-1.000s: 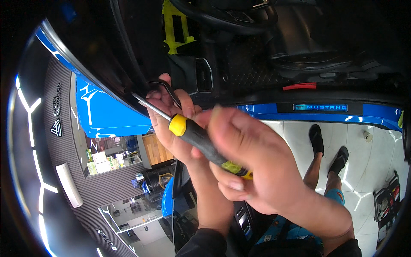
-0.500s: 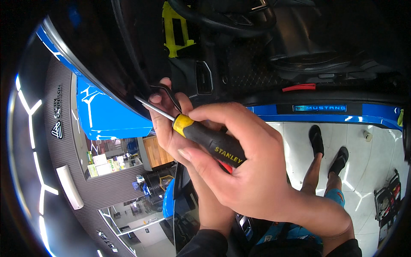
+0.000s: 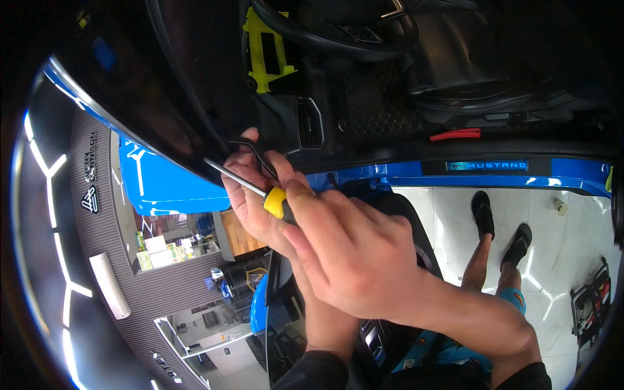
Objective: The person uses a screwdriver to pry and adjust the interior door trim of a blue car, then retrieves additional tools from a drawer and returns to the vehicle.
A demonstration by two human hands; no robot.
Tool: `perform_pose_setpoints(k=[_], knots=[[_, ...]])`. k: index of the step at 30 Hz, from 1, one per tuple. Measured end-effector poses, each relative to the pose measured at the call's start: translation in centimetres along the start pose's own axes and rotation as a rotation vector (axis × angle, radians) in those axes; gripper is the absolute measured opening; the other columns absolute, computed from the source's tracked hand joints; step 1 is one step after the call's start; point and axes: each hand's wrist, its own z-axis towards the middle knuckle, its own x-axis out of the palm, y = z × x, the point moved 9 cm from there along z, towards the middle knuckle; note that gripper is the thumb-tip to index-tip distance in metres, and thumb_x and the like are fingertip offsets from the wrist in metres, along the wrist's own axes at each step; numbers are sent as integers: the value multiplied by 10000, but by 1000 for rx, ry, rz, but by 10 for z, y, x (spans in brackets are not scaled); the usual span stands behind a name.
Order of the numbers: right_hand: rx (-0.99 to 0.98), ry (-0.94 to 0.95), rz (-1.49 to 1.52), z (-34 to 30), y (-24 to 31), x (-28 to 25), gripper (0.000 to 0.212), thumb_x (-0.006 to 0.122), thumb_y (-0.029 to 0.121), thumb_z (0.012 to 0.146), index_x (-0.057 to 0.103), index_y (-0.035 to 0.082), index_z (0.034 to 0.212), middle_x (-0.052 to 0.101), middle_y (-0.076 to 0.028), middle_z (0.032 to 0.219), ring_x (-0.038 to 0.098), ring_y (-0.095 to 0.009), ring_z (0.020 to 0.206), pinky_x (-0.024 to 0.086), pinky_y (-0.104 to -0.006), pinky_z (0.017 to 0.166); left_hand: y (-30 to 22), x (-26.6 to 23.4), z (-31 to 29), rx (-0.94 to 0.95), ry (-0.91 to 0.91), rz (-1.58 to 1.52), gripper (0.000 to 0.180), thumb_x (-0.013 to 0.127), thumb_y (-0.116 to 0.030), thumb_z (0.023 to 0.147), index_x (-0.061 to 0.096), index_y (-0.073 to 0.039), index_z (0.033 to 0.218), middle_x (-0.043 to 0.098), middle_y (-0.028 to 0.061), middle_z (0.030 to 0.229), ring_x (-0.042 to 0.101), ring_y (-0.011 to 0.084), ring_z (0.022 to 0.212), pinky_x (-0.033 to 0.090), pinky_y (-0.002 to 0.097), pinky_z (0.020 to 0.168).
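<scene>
Both the left hand (image 3: 250, 195) and the right hand (image 3: 354, 244) are bare, as are the forearms. Below the left hand, a black sleeve (image 3: 315, 370) is worn; a dark cuff (image 3: 525, 377) is found below and right of the right hand. Blue patterned shorts (image 3: 448, 351) with orange marks are noted lower right of it. Dark low footwear (image 3: 482, 214) is worn farther right.

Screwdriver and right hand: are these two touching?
Touching. The head view shows the right hand closed around the handle of the screwdriver, just behind its yellow collar.
</scene>
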Motion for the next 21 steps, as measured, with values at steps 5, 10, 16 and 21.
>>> perform_pose_setpoints(k=[5,10,16,21], knots=[[586,194,746,-7,-27,23,280,662,185,948,628,-14,1142,694,-134,948,699,-174,768,551,-270,639,-2,-5,0,-65,34,-33,203,536,-203,1042,538,-3,1074,598,229,1243,503,112,533,418,197,410],[1002,415,1246,-20,-29,40,280,614,222,995,655,-6,1154,665,-61,851,596,-111,593,457,-209,532,-5,-4,-2,-29,141,-46,237,500,-239,1058,539,-10,1108,602,223,1237,509,108,556,390,199,412],[82,175,-49,16,3,-8,267,678,256,934,679,17,1052,598,-51,733,628,-153,567,496,-226,549,-6,-5,-8,-36,-39,162,297,426,-297,1074,549,-28,1109,651,214,1135,560,130,677,438,191,532],[32,138,-194,20,12,-11,305,773,211,827,649,29,1038,642,-82,778,681,-232,645,534,-288,584,1,-4,-6,-190,38,24,414,360,-365,1081,590,-21,1089,679,202,1048,605,193,779,477,276,640]])
